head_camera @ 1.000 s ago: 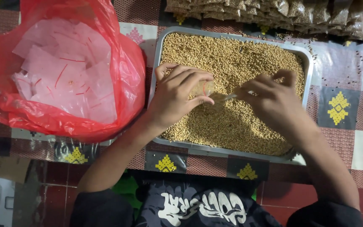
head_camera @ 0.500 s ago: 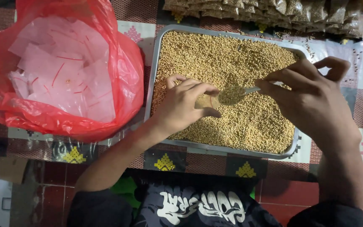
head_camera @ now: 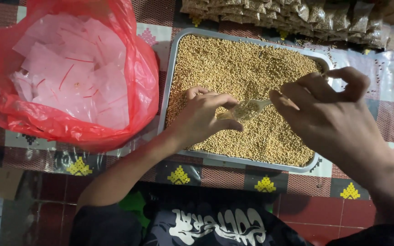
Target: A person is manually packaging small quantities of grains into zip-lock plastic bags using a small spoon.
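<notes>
Patterned cloth carries a metal tray (head_camera: 172,77) of seeds. Over it, the left hand (head_camera: 204,119) pinches a small clear packet (head_camera: 230,115); the right hand (head_camera: 329,114) grips a spoon (head_camera: 251,108), bowl pointing left, touching the packet's mouth.

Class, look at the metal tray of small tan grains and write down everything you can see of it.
The metal tray is a shallow, grey rectangle with rounded corners and a raised rim. It lies flat on a patterned cloth, beside a red plastic bag. Small round tan grains fill it almost to the rim. The left hand rests over the grains; the right hand holds a spoon above them.
</notes>
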